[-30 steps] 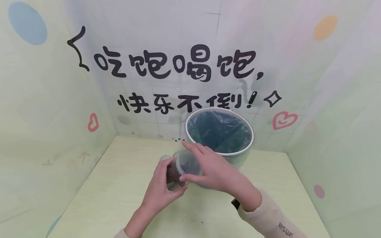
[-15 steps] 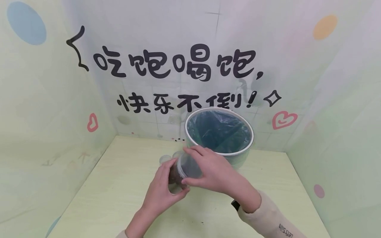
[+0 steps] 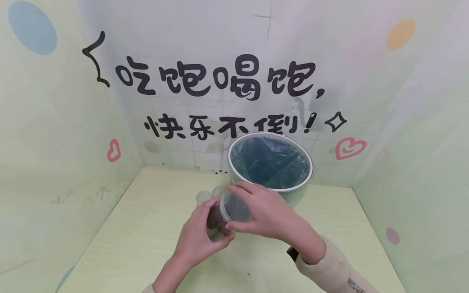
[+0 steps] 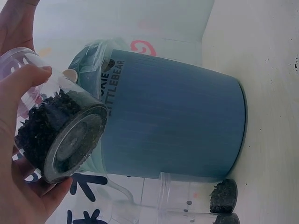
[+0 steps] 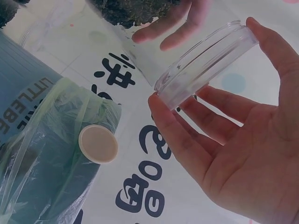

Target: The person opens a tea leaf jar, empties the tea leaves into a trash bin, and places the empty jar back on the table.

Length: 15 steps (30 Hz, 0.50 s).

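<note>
A clear plastic jar [image 4: 65, 133], partly filled with dark dried leaves that look like loose tea, is tilted above the table. My left hand [image 3: 196, 234] grips its body, thumb on one side and fingers around the other. At the jar's mouth, my right hand [image 3: 265, 211] holds the clear round lid [image 5: 208, 65] by its rim between thumb and fingers. Whether the lid is still seated on the threads I cannot tell. Behind the hands, two similar clear jars [image 4: 224, 196] stand on the table, dark bits in their bottoms.
A blue bin [image 4: 173, 116] lined with a thin plastic bag [image 3: 269, 158] stands just behind my right hand, against the printed back wall [image 3: 183, 32]. Pale table surface [image 3: 128, 236] lies to the left and front. Side walls [image 3: 421, 162] enclose both sides.
Both hands and the jar have drifted slightly right and toward me, so more of the two standing jars shows. The grip of each hand looks the same.
</note>
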{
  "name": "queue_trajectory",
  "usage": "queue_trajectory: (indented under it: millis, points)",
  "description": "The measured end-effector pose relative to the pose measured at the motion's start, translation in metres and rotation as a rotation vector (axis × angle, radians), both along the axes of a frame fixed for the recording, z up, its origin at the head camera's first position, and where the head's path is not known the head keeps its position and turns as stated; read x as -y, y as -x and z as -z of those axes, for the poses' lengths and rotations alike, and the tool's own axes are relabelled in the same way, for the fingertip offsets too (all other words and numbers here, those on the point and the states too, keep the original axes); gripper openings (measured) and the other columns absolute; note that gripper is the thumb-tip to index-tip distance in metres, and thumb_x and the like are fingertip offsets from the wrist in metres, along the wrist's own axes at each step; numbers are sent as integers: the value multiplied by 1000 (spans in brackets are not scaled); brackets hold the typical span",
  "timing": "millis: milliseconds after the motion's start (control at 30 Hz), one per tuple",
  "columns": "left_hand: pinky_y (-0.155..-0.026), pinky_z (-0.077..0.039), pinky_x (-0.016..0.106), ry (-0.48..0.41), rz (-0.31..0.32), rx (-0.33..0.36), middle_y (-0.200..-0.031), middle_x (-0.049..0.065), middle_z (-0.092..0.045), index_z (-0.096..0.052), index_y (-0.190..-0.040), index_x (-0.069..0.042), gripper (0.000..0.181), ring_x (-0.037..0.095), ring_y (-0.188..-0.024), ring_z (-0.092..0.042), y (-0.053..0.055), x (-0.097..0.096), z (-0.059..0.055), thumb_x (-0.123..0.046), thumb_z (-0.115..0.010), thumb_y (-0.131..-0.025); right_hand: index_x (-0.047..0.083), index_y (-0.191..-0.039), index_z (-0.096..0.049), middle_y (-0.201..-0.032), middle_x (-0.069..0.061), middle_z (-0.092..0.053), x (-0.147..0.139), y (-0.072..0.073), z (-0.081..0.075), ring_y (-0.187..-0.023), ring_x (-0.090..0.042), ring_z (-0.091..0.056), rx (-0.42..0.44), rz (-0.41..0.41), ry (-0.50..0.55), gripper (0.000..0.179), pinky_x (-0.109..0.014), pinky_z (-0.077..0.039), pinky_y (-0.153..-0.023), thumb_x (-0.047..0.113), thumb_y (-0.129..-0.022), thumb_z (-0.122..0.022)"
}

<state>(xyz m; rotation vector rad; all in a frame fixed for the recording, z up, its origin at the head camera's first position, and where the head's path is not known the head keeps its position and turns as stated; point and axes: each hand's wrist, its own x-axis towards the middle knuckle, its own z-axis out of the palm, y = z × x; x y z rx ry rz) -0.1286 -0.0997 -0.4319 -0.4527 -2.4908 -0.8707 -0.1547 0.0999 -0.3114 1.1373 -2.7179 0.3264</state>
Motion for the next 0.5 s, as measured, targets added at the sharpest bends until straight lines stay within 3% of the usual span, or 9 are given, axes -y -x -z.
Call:
queue_trajectory:
  millis: [267, 500]
  points:
    - [-86, -59, 41, 15, -1, 10, -127, 3, -63, -47, -142, -15, 98, 20, -111, -62, -2, 0, -3, -43, -92, -61, 13, -142, -54, -136, -5, -61, -3, 0, 0, -116, -22, -66, -24, -27, 7, 78, -40, -58, -90, 56, -81, -75]
    - [-85, -59, 41, 13, 12, -22, -127, 0, -63, -46, -143, -17, 98, 18, -113, -62, 0, 2, -2, -45, -91, -60, 11, -142, -54, -137, -6, -61, -6, 0, 1, -116, -22, -66, -40, -58, 23, 77, -40, -58, -91, 56, -82, -74]
